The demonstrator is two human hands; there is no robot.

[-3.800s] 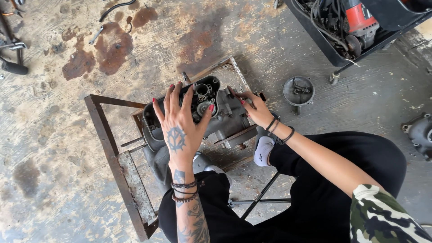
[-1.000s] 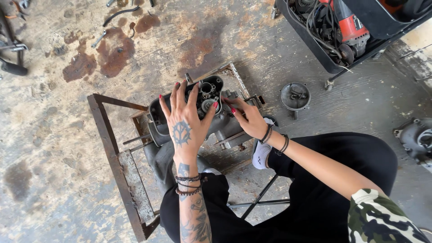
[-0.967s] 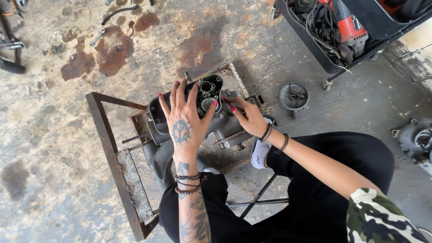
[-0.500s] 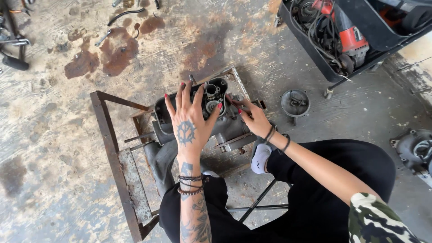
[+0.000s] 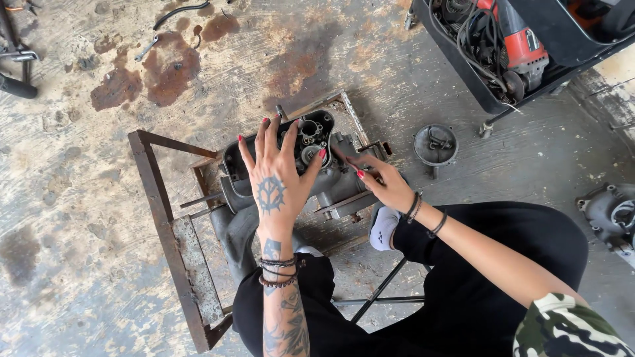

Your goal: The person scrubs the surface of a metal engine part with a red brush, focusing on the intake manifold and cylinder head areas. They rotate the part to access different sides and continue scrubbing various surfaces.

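Rusted steel forms the angle-iron frame at the centre-left of the frame, which carries a grey engine casing clear of the stained concrete floor, evidently so that its open face looks up at the seated person. The left hand lies spread on that open face, fingers splayed and flat, gripping nothing; the posture suggests it steadies the casing against the frame. The right hand, just right of centre, has its fingers curled and pinched against the casing's right edge; whether they grip a small tool or part there cannot be told. Inside the opening, above the left fingertips, gears and round housings are exposed. A round dark cover rests on the floor to the right of the casing, near but apart, within reach of the right hand. In the upper right corner a dark tray holds a red power tool with coiled cable. Another grey casting sits at the right edge. A small wrench lies on the oil stains in the upper left, well apart from both hands.
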